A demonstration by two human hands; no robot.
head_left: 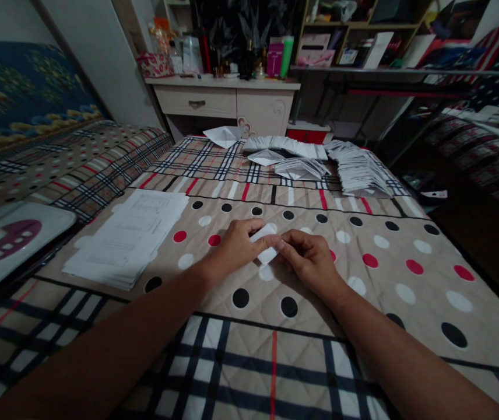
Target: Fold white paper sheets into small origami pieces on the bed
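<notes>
While the bed point(249, 361), with its checks, stripes and dots, fills most of the view, the pale dresser point(197, 104) stands beyond its far edge. At the bed's left edge sits a white appliance point(9, 239) with a purple panel. Printed sheets point(127, 239) lie in a loose pile close to that same edge, their corners slightly out of line. Near the far right corner, a thick stack point(361, 169) of folded white pieces leans in overlapping layers; to its left, a long row point(284, 144) of similar pieces runs along the far edge, with a small bundle point(302, 168) just on the near side of it. One wide folded piece point(224, 136) rests at the far edge, left of the row. Well in from every edge, the left hand point(243, 242) holds a small folded paper point(267, 255), thumb on top, while the right hand point(311, 256) is closed at the paper's right side, thumb and forefinger pinching it there. Whether the paper touches the bed, I cannot tell.
</notes>
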